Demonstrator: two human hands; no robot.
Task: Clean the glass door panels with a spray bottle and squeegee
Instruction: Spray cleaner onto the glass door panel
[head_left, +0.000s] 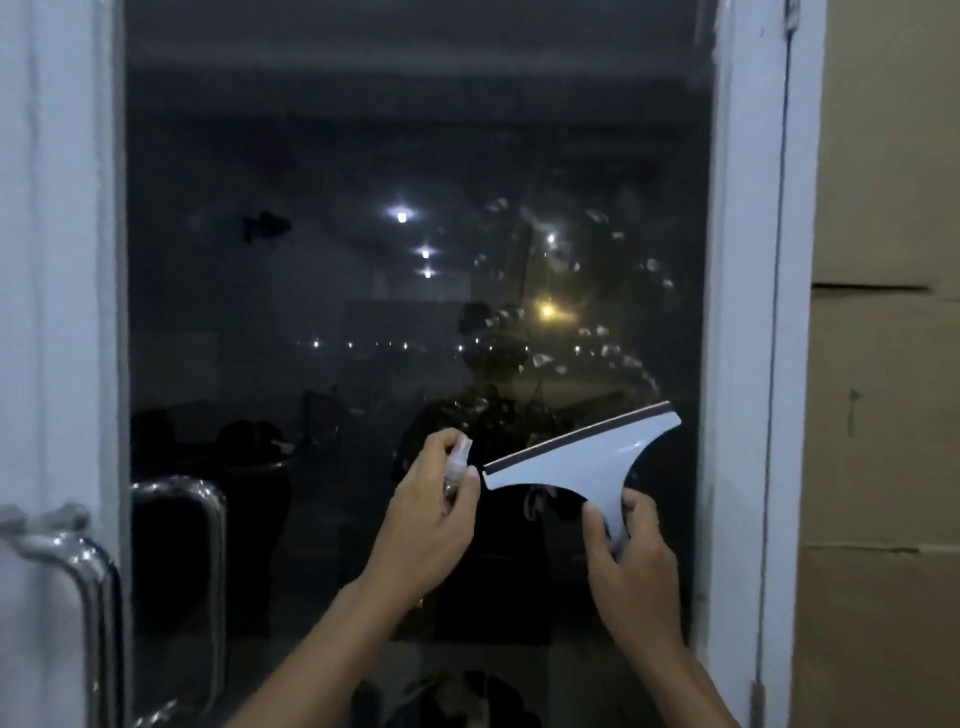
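A dark glass door panel (311, 156) fills the view, with wet droplets (597, 332) spread over its right half. My left hand (431, 525) is closed around a small clear spray bottle (460, 462), its nozzle end near the glass. My right hand (631, 561) grips the handle of a white squeegee (587, 462). Its dark rubber blade tilts up to the right, just below the droplets. The bottle's lower part is hidden in my fist.
A white door frame (743, 312) borders the glass on the right, with stacked cardboard boxes (883, 364) beyond it. A steel pull handle (88, 587) stands at the lower left, its reflection beside it. Lights and a person's reflection show in the glass.
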